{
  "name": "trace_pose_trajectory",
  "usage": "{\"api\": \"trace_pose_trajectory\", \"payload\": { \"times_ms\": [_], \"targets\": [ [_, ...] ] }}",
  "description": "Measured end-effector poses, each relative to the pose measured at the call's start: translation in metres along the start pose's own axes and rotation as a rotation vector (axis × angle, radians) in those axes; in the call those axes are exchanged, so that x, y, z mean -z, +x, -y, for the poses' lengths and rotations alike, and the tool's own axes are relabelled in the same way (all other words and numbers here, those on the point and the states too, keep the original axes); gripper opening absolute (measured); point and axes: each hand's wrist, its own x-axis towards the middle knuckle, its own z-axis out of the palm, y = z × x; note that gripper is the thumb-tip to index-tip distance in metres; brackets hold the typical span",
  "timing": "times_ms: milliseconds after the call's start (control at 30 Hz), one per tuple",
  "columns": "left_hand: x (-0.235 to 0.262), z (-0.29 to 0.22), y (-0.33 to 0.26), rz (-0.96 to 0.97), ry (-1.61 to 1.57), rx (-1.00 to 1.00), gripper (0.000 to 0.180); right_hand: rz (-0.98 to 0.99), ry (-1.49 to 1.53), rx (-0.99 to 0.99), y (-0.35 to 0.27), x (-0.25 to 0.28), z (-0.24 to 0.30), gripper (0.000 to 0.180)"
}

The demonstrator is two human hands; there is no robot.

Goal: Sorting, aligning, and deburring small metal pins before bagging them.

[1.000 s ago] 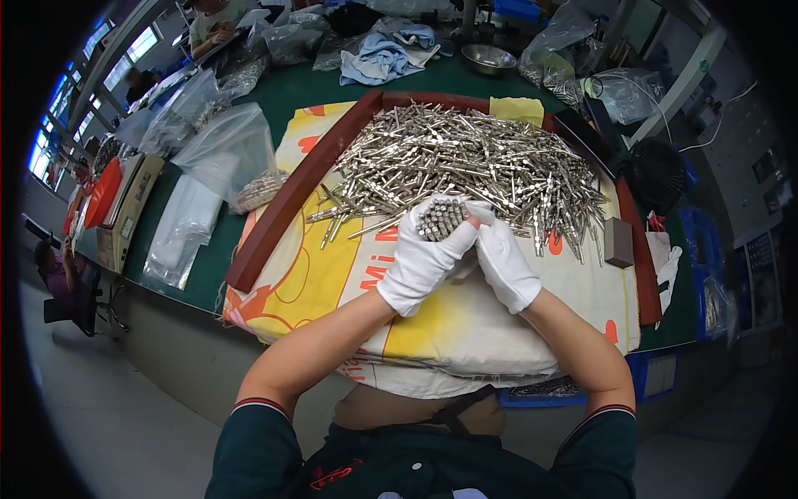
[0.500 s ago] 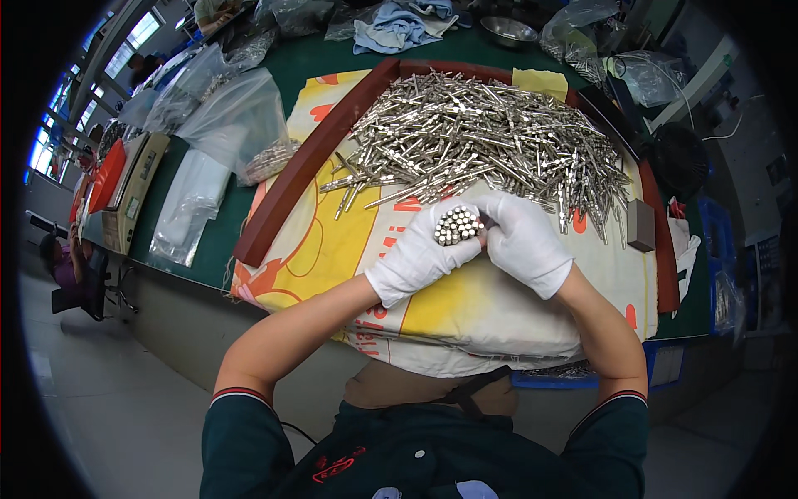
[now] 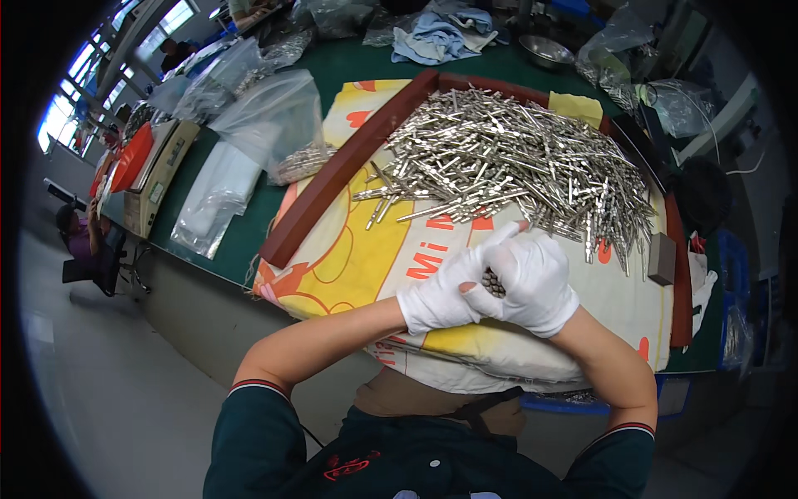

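My left hand (image 3: 445, 291), in a white glove with bare fingertips, is wrapped round a bundle of slim silver metal rods (image 3: 493, 283) that look like drill bits. My right hand (image 3: 539, 281), gloved the same way, closes over the bundle's other side. Only a few dark rod ends show between the two hands; the gloves hide the rest. Both hands are held over the printed cloth (image 3: 332, 287), on the near side of a large loose heap of similar rods (image 3: 515, 150).
A dark red wooden frame (image 3: 349, 170) borders the heap, with a small grey-brown block (image 3: 662, 259) inside its right side. Clear plastic bags (image 3: 278, 112) and a scale (image 3: 154, 187) stand at left. Blue cloths (image 3: 440, 37) and a metal bowl (image 3: 546, 51) lie at the back.
The bundle has turned from pale, bright rod ends facing up to darker ends. My right hand has come round over it, and both hands have moved lower and slightly right. The whole view has shifted.
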Motion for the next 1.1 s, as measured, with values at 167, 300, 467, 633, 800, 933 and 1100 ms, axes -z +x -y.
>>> {"api": "trace_pose_trajectory", "payload": {
  "times_ms": [167, 300, 467, 633, 800, 933, 1100],
  "targets": [
    [-0.014, -0.008, -0.001, -0.161, -0.174, -0.135, 0.077, -0.051, -0.04, 0.079, 0.006, 0.01, 0.004, 0.04],
    [-0.008, 0.0, -0.001, -0.232, -0.235, -0.207, 0.055, 0.041, 0.056, 0.028, 0.007, 0.004, 0.004, 0.045],
    [-0.006, -0.014, -0.003, -0.223, -0.336, -0.035, 0.065, -0.022, 0.115, 0.101, 0.007, 0.001, 0.0, 0.046],
    [-0.007, 0.012, 0.004, -0.171, -0.172, -0.214, 0.063, -0.057, 0.136, 0.061, 0.006, -0.006, -0.01, 0.052],
    [0.0, 0.004, 0.001, -0.13, -0.024, 0.058, 0.048, -0.089, 0.179, 0.055, 0.01, -0.011, -0.01, 0.058],
    [-0.002, -0.01, 0.008, -0.183, -0.486, 0.194, 0.032, -0.199, 0.366, -0.119, 0.0, -0.004, -0.015, 0.092],
    [0.006, -0.003, -0.002, -0.19, -0.923, 0.252, 0.034, 0.124, 0.971, -0.586, 0.006, -0.004, -0.009, 0.065]
  ]
}}
